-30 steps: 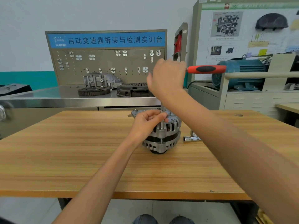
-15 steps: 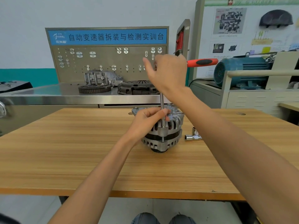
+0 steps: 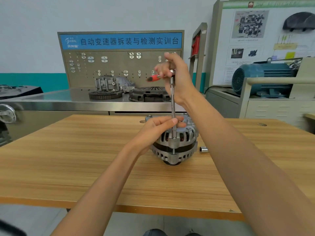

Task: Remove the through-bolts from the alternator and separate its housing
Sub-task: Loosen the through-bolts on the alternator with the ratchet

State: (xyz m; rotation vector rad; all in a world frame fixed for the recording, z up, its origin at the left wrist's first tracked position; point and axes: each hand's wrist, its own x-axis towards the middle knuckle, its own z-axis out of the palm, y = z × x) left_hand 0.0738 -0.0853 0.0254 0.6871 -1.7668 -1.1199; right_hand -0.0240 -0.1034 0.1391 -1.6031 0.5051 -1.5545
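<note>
The right hand (image 3: 179, 77) grips the ratchet (image 3: 171, 74) at its head; the left hand (image 3: 158, 130) pinches the extension bar (image 3: 173, 106) standing upright on a bolt (image 3: 174, 138) of the alternator (image 3: 175, 147), mid-table (image 3: 68, 159). A loose socket (image 3: 203, 149) lies just right. A steel bench (image 3: 51, 99) with a gear (image 3: 105, 95) and clutch cover (image 3: 150, 94) stands behind.

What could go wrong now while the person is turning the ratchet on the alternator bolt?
1. The long extension bar stands tall on the through-bolt; if it tilts, the socket may slip off.
2. The alternator stands unclamped on the table, steadied only by the left hand; it may tip or twist.
3. The right hand swings the red-handled ratchet fast; it appears blurred.
</note>
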